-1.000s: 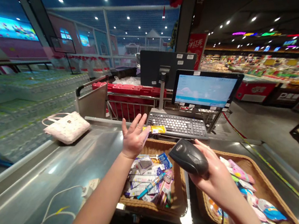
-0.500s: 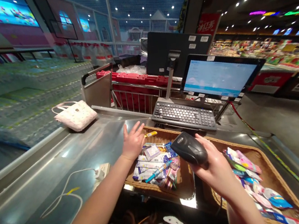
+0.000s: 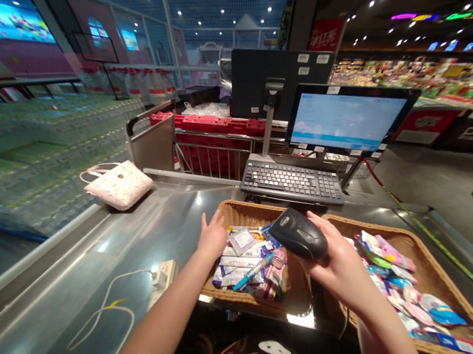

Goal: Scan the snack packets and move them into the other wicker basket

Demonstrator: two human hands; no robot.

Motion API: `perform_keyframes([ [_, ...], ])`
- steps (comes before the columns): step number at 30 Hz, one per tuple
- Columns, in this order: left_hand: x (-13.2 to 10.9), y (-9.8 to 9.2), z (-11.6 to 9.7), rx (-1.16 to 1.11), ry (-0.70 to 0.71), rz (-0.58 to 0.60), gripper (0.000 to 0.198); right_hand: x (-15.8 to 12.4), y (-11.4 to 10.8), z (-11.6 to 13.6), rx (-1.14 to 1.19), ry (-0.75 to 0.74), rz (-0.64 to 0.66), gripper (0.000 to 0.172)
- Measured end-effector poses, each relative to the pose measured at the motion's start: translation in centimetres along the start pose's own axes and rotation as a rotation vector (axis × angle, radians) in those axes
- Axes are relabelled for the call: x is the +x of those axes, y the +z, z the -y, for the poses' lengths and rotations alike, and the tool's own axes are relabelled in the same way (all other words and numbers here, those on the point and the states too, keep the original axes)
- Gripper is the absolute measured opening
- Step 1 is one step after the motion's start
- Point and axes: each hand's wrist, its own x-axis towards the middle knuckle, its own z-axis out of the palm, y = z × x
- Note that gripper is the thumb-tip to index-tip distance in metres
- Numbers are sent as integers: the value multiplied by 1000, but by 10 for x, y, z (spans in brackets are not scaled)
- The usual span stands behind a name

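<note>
My right hand point(image 3: 338, 256) is wrapped round a black barcode scanner point(image 3: 299, 235), held above the gap between two wicker baskets. My left hand point(image 3: 213, 238) is at the left rim of the nearer wicker basket point(image 3: 242, 209), fingers stretched out and apart, with nothing seen in them. Inside that basket lie several small packets, among them a white-labelled box point(image 3: 242, 240) and a blue pen-like stick point(image 3: 253, 272). The right wicker basket point(image 3: 427, 245) holds colourful bagged goods point(image 3: 395, 259).
Behind the baskets stand a keyboard point(image 3: 289, 180) and a lit monitor point(image 3: 347, 119). A white handbag point(image 3: 120, 186) sits on the metal counter point(image 3: 154, 224). A power strip point(image 3: 163, 281) with a white cord lies left of my forearm. A shopping cart point(image 3: 210, 154) is beyond the counter.
My left hand has drawn back slightly down and left. The yellow item near its fingers has left the basket's back wall; a yellow piece now shows at the pile's edge. The scanner stays put.
</note>
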Motion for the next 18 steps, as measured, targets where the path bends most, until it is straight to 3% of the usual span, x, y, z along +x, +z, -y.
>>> perform_keyframes([
  [9, 1, -8, 0, -71, -33, -94, 28, -11, -31, -24, -108, 63, -168, 44],
  [18, 13, -9, -6, -76, 87, -92, 27, -42, -77, -49, -264, 184, -312, 42],
])
